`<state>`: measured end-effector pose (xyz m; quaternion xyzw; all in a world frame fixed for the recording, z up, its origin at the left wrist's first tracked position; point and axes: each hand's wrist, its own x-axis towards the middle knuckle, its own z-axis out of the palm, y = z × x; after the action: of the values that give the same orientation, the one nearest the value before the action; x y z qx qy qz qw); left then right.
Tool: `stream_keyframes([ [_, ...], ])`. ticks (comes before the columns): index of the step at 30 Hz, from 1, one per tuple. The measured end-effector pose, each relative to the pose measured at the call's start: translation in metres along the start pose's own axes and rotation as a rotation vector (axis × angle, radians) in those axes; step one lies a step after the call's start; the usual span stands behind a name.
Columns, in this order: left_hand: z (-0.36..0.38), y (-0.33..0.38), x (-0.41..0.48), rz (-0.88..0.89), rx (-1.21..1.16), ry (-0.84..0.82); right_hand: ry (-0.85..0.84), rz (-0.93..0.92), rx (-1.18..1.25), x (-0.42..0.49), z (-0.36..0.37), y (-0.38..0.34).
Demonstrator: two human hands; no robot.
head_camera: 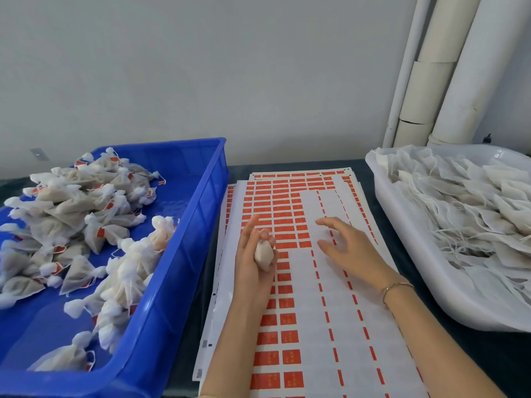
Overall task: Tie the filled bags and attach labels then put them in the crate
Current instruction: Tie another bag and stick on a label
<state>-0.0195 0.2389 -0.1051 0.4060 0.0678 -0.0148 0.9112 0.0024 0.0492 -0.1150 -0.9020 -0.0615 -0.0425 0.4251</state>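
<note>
A small filled bag (263,254) is gripped in the curled left hand (253,254), index finger extended upward. The right hand (344,244) is held spread, nothing grasped, label sheet (330,311) beneath its fingertips.

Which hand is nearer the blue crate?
Left. The left hand, holding a bag, is just right of the crate; the right hand is farther right, over the label sheet.

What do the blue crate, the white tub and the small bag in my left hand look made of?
Blue crate: moulded plastic, glossy; light glints on its smooth walls. White tub: probably plastic too, smooth rim with soft sheen. Small bag in the left hand: thin white mesh or non-woven fabric, matte, slightly see-through; which cannot be told.
</note>
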Motion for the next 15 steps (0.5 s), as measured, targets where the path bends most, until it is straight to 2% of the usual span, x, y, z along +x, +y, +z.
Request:
stream_keyframes([
  [2,0.001,0.001,0.002,0.002,-0.105,-0.009,-0.058,-0.002,0.005,0.0,0.001,0.005],
  [5,0.0,-0.001,0.005,0.036,-0.031,0.016,-0.144,0.005,-0.075,0.0,0.001,0.01],
  [9,0.004,-0.009,0.002,0.165,0.474,0.056,-0.184,0.02,-0.32,0.002,0.001,0.009],
  [13,0.005,-0.012,-0.001,0.298,0.667,0.003,-0.215,-0.016,-0.5,0.003,0.002,0.006],
  [15,0.008,-0.007,0.004,0.329,0.904,0.008,-0.231,0.001,-0.504,0.003,0.001,0.004],
])
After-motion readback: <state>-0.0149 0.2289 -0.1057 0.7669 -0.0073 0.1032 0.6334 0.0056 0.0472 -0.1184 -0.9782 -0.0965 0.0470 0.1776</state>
